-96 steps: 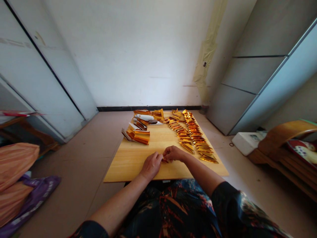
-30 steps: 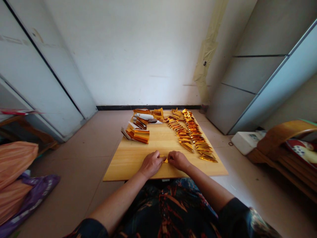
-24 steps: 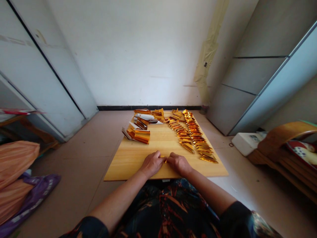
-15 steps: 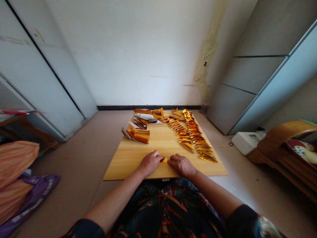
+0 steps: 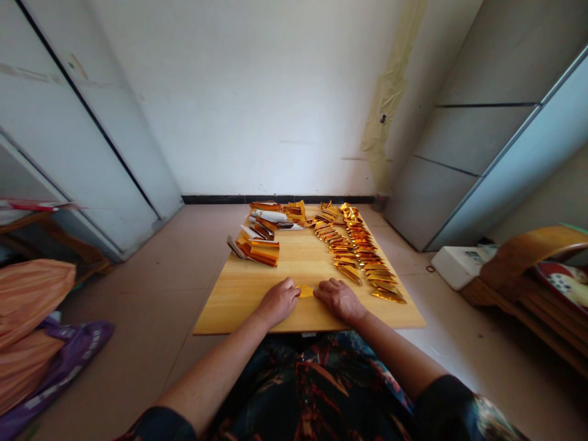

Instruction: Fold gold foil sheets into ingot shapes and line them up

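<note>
A small piece of folded gold foil paper lies between my hands near the front of the wooden board. My left hand pinches its left end, fingers closed. At the other end, my right hand has its fingers closed on the paper's right corner. To the right, folded gold paper pieces stand in overlapping rows running toward the back. Loose gold foil sheets, curled and unfolded, lie at the board's left side.
Behind the loose sheets is a white roll-like bundle. A white wall rises beyond the board. On the floor are a white box at right and orange and purple bags at left. Wooden furniture stands far right.
More of the gold foil paper now shows between my hands, which have moved slightly apart. The whole view has shifted a little; the rows and loose sheets lie as before.
</note>
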Motion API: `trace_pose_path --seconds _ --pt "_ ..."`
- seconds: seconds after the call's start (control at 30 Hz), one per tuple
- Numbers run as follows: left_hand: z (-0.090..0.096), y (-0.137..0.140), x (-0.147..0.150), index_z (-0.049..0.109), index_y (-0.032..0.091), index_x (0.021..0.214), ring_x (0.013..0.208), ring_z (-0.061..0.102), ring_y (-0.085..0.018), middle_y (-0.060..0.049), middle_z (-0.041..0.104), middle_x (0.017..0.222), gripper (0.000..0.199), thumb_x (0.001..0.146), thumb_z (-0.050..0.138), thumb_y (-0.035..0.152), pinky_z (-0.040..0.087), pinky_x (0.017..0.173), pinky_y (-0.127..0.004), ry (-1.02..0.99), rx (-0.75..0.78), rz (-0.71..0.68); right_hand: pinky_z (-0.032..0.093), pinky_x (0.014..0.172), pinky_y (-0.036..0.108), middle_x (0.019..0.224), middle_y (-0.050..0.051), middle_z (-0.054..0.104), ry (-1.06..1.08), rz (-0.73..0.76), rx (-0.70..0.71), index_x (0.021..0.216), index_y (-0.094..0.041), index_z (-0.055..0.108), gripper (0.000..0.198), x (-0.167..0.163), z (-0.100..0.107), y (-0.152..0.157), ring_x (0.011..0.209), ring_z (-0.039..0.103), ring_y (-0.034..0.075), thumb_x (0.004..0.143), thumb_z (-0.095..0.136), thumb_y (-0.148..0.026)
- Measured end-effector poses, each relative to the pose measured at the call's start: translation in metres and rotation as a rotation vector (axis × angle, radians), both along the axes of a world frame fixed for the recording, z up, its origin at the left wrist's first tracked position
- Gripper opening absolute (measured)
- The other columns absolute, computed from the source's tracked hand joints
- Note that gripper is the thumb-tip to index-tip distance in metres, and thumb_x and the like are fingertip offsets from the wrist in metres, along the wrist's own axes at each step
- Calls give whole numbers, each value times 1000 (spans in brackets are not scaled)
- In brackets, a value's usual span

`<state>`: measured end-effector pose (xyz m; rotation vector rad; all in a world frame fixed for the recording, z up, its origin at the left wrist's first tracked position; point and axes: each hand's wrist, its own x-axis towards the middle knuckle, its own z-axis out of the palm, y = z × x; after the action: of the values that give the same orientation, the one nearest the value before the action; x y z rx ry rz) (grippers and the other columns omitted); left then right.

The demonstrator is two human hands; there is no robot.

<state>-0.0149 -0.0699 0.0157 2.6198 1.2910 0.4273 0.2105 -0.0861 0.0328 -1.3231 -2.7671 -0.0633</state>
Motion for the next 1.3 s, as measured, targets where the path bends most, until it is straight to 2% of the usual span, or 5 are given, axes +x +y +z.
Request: trace_pose_path --seconds 0.27,0.53,0.83,1.0,1.3 --pt "6 3 12 64 17 82 90 54 -19 -5 60 92 9 80 56 17 44 82 -31 -35 41 26 37 78 29 100 6 63 196 -55 57 108 -27 66 24 3 -16 2 91 50 19 93 48 -24" --pt "3 21 21 61 21 110 97 56 -19 -6 61 102 40 73 55 8 45 88 -29 -45 -141 128 43 82 30 99 7 67 472 -52 26 101 -21 70 27 5 -29 14 90 57 17 87 49 -13" --pt "10 30 29 62 19 92 85 57 -15 -4 56 95 28 69 56 4 45 76 -23 -49 -272 153 45 81 29 87 8 68 573 -117 -16 85 -16 69 22 0 -25 20 84 60 17 87 47 -13" --pt "10 13 25 57 20 85 82 55 -14 -2 54 89 30 68 46 -2 43 73 -23 -107 -178 114 47 78 26 91 6 70 682 -223 -278 90 -17 70 24 -4 -12 22 84 62 16 79 50 -11" --pt "1 -3 21 53 20 82 80 52 -16 -3 52 88 22 75 43 2 43 73 -26 -168 -23 121 37 44 16 48 -4 54 877 -429 -917 68 -14 61 20 -20 20 20 42 47 7 81 55 -27"
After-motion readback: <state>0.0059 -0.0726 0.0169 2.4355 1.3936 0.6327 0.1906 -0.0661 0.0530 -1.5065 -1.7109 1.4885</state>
